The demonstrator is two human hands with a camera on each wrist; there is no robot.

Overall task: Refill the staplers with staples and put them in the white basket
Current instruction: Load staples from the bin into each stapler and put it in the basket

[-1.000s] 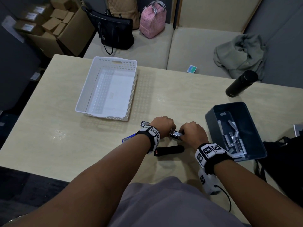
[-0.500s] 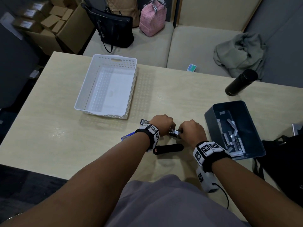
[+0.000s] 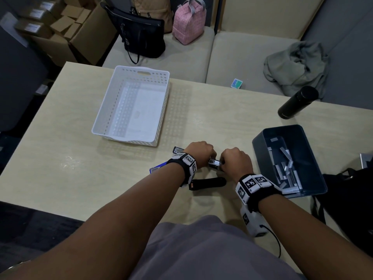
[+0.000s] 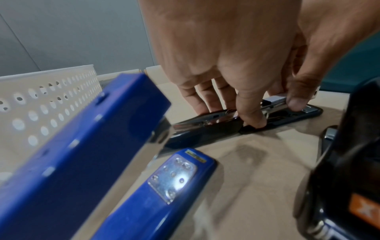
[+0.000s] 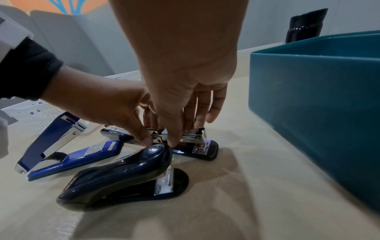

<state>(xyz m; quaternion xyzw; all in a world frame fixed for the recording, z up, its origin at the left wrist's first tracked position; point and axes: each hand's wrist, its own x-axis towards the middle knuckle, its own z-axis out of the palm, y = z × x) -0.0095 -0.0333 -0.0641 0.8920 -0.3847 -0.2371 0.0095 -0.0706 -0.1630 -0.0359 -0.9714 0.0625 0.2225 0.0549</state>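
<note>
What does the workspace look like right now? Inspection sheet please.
Surface: pale wood table.
Job's things: white basket holds no stapler; opened dark stapler under both hands; blue stapler hinged open; closed dark stapler; staples in teal bin.
Clutter: black bottle.
Grippers: left hand and right hand grip the opened stapler.
Cables: wrist camera lead.
Surroundings: sofa, bags, cardboard boxes.

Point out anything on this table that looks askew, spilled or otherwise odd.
Nothing is spilled or damaged. The blue stapler lies with its top arm swung up and open, untended. The staple strips lie jumbled in the dark bin. The white basket sits slightly skewed to the table edge and holds no stapler.
</note>
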